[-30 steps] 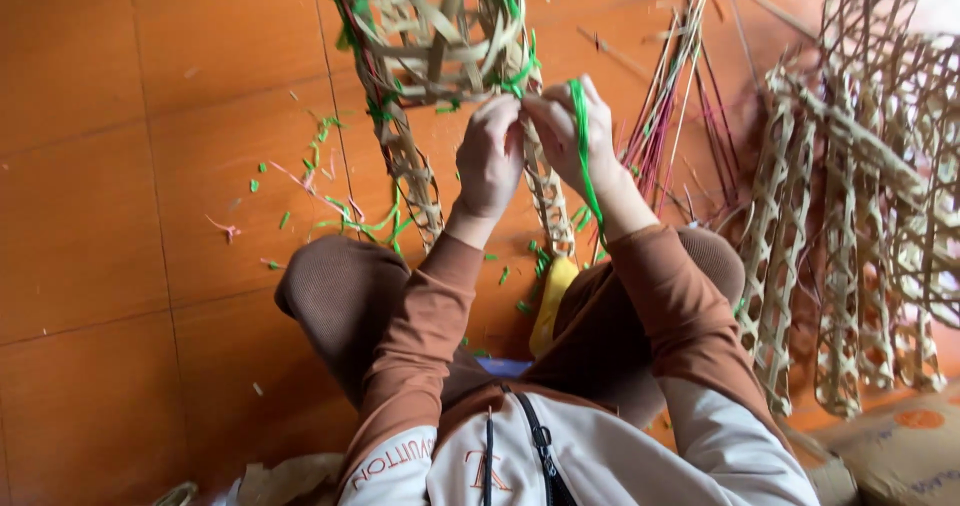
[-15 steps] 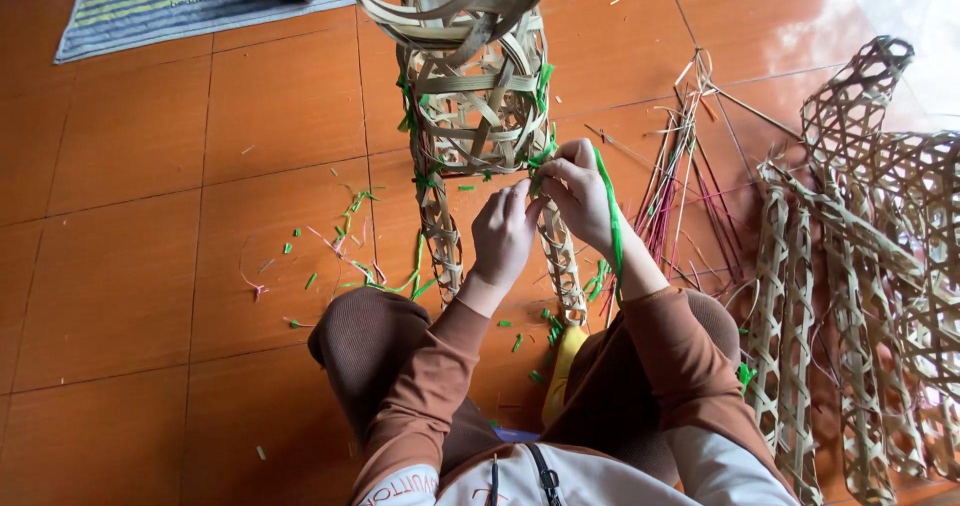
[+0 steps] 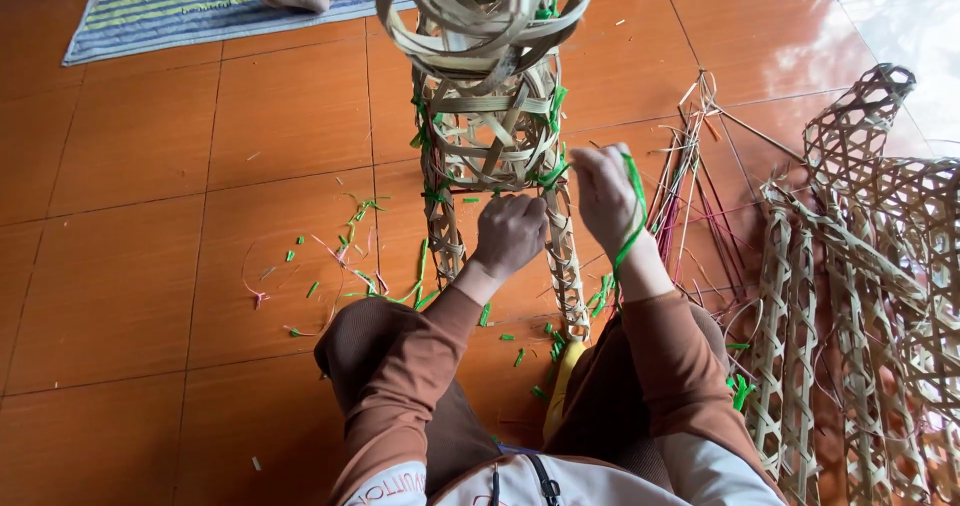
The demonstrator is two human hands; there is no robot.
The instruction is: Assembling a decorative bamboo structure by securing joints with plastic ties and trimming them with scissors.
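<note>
We are steadying a woven bamboo frame (image 3: pixel 490 116) at top centre, its long axis running up the frame; our left hand (image 3: pixel 510 234) is fisted at its base, our right hand (image 3: pixel 603 194) pinching a green strip (image 3: pixel 632 221). Orange tiles (image 3: pixel 130 266) are lying underneath, a striped mat (image 3: pixel 180 6) upper left.

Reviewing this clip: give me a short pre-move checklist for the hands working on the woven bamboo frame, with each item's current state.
1. Left hand closed at the base of the tall open-weave bamboo frame: ok.
2. Right hand has a grip on the green plastic strip: ok.
3. Strip threaded through the weave: cannot tell.
4. Frame upright on its two woven legs: ok.
5. Orange tiled floor free of green offcuts: not ok.
6. Spare thin sticks near the right hand: ok.
</note>
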